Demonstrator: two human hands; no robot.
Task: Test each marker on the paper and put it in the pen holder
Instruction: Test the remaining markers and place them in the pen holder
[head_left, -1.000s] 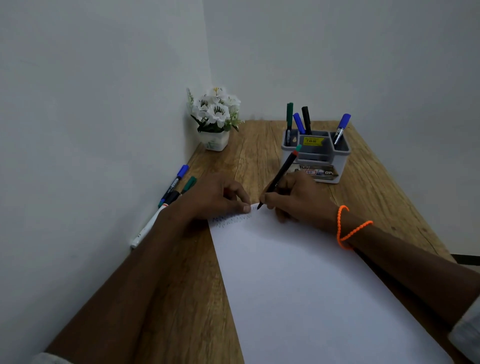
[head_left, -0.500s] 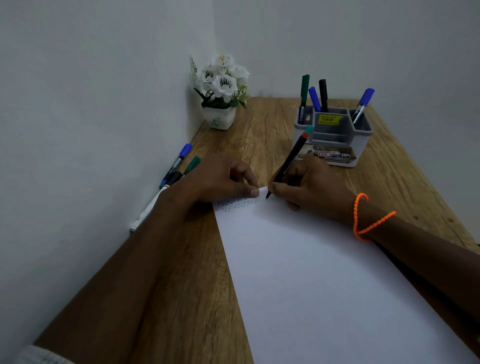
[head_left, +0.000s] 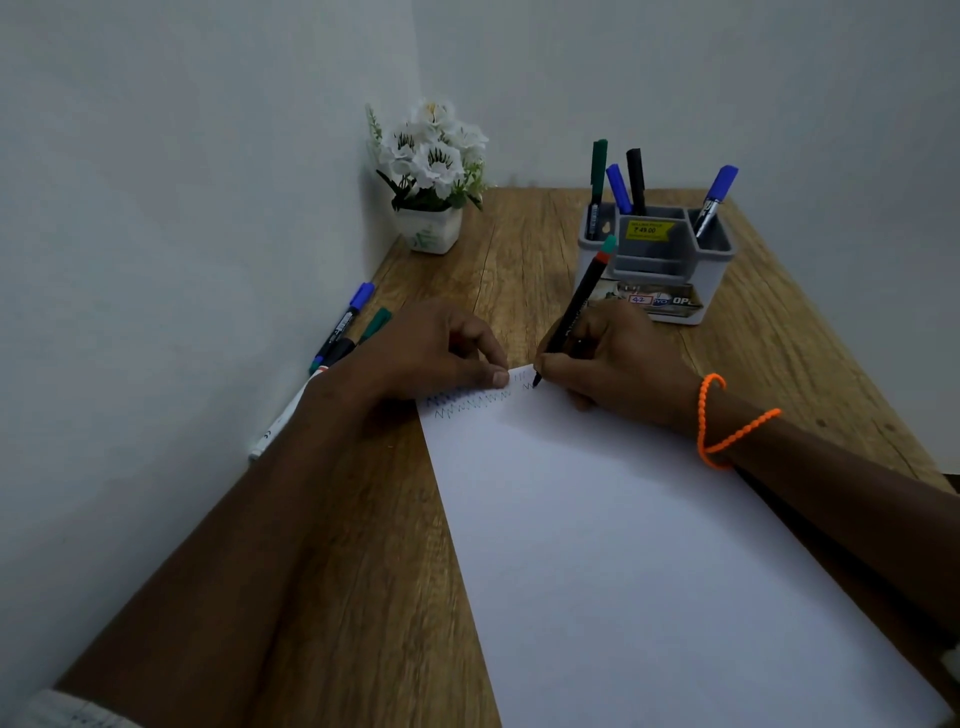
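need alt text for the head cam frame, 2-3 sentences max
A person's right hand grips a black marker, its tip on the top edge of a white paper, while the left hand presses the sheet beside zigzag test marks. Four markers stand in a grey pen holder behind; more markers lie along the wall on the wooden desk.

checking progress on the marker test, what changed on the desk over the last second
Little changed. The right hand still grips the marker, tip on the paper; a short new zigzag has appeared at the tip, right of the earlier scribbles. The left hand keeps pressing the paper's top edge. The four markers in the pen holder and those by the wall have not moved.
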